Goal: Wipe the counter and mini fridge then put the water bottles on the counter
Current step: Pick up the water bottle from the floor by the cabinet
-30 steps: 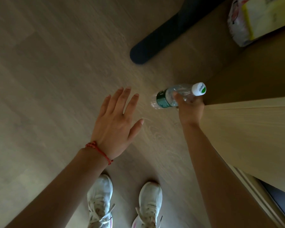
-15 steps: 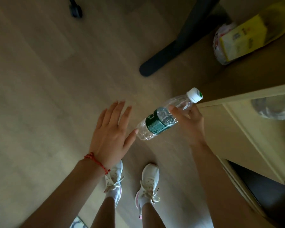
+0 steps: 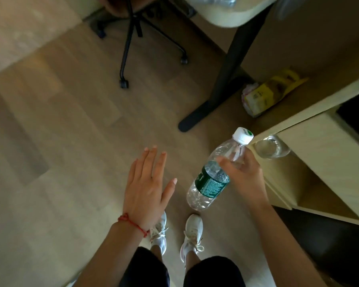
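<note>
My right hand [image 3: 244, 175] grips a clear water bottle [image 3: 212, 179] with a green label and white cap, held tilted above the floor, cap pointing up and right. My left hand [image 3: 147, 189] hovers flat with fingers spread, just left of the bottle and not touching it; a red string circles its wrist. A second clear bottle [image 3: 272, 147] lies on the pale wooden counter [image 3: 330, 146] at the right, near its front corner. Below the counter's shelf is a dark opening [image 3: 327, 243]; whether it is the mini fridge I cannot tell.
A black desk leg and foot [image 3: 214, 96] stands on the wood floor ahead. A yellow package [image 3: 265, 96] lies on the floor by the counter. An office chair base with castors [image 3: 131, 48] is at the top. My white shoes [image 3: 174, 233] are below.
The view has lifted as I rose, bringing the counter, the second bottle and the chair into sight. My right hand has raised the bottle and tilted it more upright, nearer the counter corner.
</note>
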A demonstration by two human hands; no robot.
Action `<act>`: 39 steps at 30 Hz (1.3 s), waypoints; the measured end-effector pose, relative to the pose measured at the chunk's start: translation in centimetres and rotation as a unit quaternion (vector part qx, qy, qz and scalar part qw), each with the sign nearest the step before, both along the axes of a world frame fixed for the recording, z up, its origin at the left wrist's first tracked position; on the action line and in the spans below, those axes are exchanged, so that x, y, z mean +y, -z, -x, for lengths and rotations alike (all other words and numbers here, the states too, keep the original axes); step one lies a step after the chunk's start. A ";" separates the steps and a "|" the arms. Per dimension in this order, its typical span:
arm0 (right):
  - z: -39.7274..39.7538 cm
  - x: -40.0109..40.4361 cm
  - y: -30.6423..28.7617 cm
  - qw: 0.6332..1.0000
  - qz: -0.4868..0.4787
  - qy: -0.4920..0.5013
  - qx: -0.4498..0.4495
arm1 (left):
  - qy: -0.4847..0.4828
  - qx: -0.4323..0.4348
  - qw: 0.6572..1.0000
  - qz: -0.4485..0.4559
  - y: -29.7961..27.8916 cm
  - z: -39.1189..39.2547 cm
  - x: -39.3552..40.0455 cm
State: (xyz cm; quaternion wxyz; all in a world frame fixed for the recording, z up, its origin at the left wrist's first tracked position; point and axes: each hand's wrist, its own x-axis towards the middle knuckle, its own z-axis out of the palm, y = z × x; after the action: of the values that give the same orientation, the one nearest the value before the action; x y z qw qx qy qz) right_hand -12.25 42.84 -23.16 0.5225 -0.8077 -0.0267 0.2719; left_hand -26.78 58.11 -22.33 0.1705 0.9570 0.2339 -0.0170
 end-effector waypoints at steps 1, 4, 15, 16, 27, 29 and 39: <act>0.3 -0.2 -1.3 1.000 -0.002 0.009 -0.001 | 0.001 -0.004 1.000 -0.006 -1.3 0.0 -0.2; 1.0 -0.8 -4.9 0.999 -0.013 0.031 -0.003 | 0.001 -0.015 1.000 -0.013 -4.8 0.1 -0.8; 4.5 -4.0 -11.3 0.991 -0.027 0.133 -0.008 | 0.088 -0.036 0.995 -0.004 -10.5 -0.6 -0.7; 5.0 -4.2 -11.4 0.987 -0.029 0.155 -0.007 | 0.107 -0.034 0.994 -0.003 -10.6 -0.9 -0.4; 14.6 -6.4 -10.1 0.905 -0.020 0.425 -0.013 | 0.360 -0.045 0.932 0.010 -10.0 -1.8 2.2; 17.0 -7.3 -9.8 0.888 -0.016 0.459 0.000 | 0.403 -0.033 0.915 0.015 -9.7 -1.6 1.3; 29.0 -15.3 -9.5 0.769 -0.007 0.639 0.019 | 0.586 0.005 0.809 0.028 -9.7 -0.2 -10.1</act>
State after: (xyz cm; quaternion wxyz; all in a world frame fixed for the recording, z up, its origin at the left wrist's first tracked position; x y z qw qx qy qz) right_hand -41.27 27.57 -13.63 0.5815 -0.6295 0.5036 -0.1097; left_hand -26.60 47.97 -12.61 0.1541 0.9070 -0.3716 -0.1247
